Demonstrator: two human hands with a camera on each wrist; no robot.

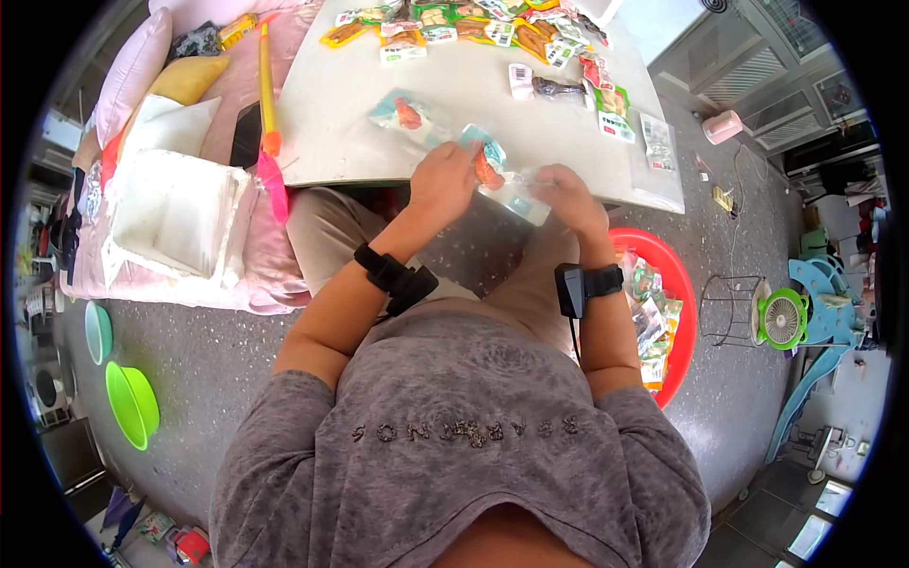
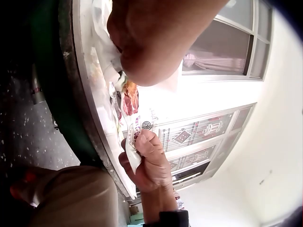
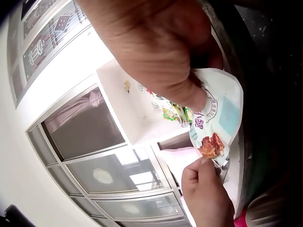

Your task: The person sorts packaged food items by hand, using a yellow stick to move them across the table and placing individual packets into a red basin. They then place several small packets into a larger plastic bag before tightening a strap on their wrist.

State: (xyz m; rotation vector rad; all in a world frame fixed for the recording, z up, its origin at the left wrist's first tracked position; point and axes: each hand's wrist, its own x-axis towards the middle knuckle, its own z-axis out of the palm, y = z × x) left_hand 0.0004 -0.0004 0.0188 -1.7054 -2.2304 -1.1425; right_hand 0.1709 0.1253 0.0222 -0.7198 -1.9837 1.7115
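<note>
A pale blue and white snack packet point(image 1: 488, 168) is stretched between my two hands over the table's near edge, with reddish-brown meat point(image 3: 211, 145) showing at one end. My left hand point(image 1: 443, 185) pinches that end, thumb and finger right by the meat in the right wrist view. The other end is gripped by my right hand point(image 1: 571, 196), whose thumb point(image 3: 189, 97) lies on the printed face. A similar packet point(image 1: 409, 115) with a reddish piece lies on the table just beyond my left hand.
Many snack packets point(image 1: 492, 31) are spread along the far side of the table point(image 1: 331, 114). At the right edge lies a clear bag point(image 1: 657, 142). A red basin point(image 1: 684, 317) full of packets stands on the floor by my right arm. Left is a white foam box point(image 1: 180, 218).
</note>
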